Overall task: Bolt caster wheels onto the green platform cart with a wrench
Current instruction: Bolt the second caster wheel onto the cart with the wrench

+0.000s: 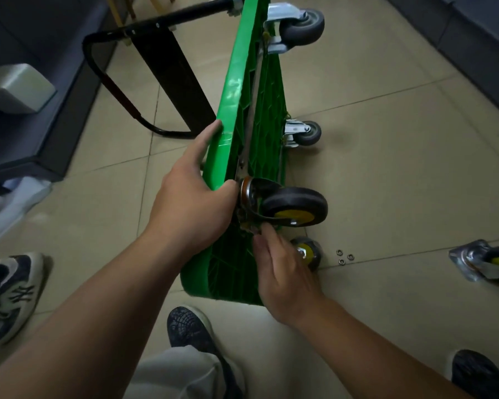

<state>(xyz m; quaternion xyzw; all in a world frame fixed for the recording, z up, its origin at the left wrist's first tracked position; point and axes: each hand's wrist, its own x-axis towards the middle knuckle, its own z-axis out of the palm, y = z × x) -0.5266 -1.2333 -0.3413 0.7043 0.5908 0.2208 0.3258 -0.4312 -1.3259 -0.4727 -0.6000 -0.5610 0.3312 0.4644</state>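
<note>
- The person is wearing light grey trousers (182, 370).
- They are wearing dark shoes (189, 326) with pale speckling and white soles.
- The left hand (190, 203), right hand (285, 280) and both forearms (104, 321) are showing bare.

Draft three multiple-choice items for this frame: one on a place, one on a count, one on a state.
1. Where do the small metal rings lie?
A. On the floor right of the green cart
B. On the cart's deck
C. In a palm

2. How many rings are there?
A. Two
B. Three
C. Five

3. How does the cart stand?
A. Flat on its wheels
B. Tipped on its side, left hand gripping its upper edge
C. Upside down

1 A: they lie on the tile beside the cart.
2 B: three sit clustered.
3 B: its casters point sideways, fingers curled over the rim.
</note>
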